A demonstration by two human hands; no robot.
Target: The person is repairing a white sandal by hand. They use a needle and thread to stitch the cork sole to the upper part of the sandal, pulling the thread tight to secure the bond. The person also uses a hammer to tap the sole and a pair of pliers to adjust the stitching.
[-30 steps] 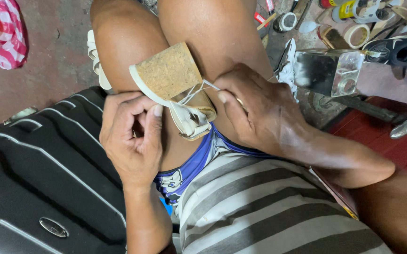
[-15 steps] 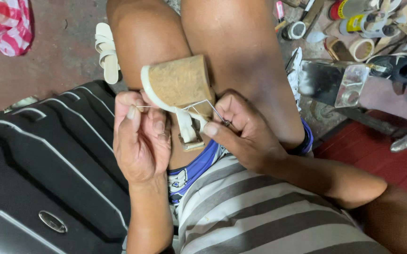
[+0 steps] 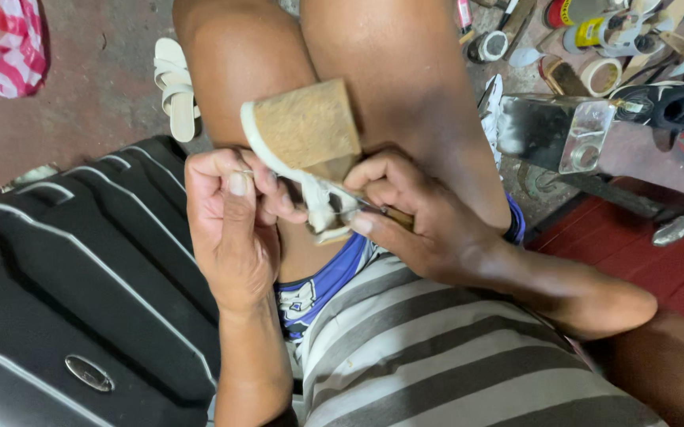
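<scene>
Sandal (image 3: 304,138) | between both hands' fingers (image 3: 263,190) | resting on knees

The sandal (image 3: 304,138) showed a tan cork sole and white straps. The suitcase (image 3: 73,292) was black with pale stripes. The shirt (image 3: 452,356) was grey-and-white striped.
</scene>
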